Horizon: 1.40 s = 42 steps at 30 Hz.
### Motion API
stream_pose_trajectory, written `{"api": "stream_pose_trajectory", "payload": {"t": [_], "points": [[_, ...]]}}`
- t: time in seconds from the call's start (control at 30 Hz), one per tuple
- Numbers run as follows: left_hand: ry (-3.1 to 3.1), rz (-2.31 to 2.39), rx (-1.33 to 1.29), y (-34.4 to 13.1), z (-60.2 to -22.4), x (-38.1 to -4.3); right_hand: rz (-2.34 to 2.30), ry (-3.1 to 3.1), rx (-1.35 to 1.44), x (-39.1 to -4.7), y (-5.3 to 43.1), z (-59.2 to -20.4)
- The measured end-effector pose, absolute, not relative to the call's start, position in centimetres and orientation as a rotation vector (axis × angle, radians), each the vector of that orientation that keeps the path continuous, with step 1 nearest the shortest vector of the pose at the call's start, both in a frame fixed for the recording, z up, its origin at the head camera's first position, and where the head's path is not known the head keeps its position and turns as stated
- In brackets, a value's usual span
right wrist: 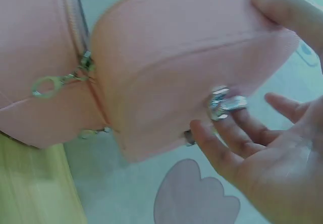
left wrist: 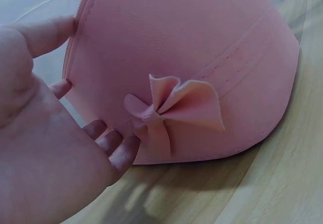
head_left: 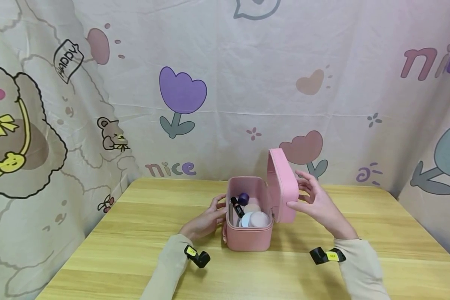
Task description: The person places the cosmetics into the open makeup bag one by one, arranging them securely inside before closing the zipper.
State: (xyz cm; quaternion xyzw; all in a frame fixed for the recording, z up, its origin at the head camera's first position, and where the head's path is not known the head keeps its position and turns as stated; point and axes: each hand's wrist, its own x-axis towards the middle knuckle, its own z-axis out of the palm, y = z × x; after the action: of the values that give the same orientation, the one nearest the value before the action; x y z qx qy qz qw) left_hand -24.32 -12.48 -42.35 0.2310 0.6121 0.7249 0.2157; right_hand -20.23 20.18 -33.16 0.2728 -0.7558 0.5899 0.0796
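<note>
A pink cosmetic case [head_left: 248, 239] stands on the table with its lid [head_left: 288, 187] raised upright on the right. Inside it lie a black tube [head_left: 237, 207], a dark purple round item [head_left: 243, 198], a pale round compact [head_left: 259, 219] and other small round pieces. My left hand [head_left: 208, 218] rests against the case's left side, thumb at the zipped rim, fingertips by a pink bow [left wrist: 174, 108]. Loosely spread, my right hand [head_left: 318, 204] touches the lid's outer face, thumb at its edge, fingers around a silver metal fitting [right wrist: 221, 103].
The wooden table [head_left: 135, 250] stretches out around the case. Behind it hangs a printed cloth [head_left: 247, 83] with flowers and lettering. A zipper pull [right wrist: 46, 87] dangles at the hinge side. Small black cameras are strapped to both wrists.
</note>
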Motion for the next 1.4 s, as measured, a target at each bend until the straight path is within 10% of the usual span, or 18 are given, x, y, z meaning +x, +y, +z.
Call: {"api": "stream_pose_trajectory", "payload": {"t": [1.4], "points": [[1.764,1.957,0.613,-12.1,-42.4,-24.5,0.663,-2.109,1.002,-20.1,12.2,-35.5]]}}
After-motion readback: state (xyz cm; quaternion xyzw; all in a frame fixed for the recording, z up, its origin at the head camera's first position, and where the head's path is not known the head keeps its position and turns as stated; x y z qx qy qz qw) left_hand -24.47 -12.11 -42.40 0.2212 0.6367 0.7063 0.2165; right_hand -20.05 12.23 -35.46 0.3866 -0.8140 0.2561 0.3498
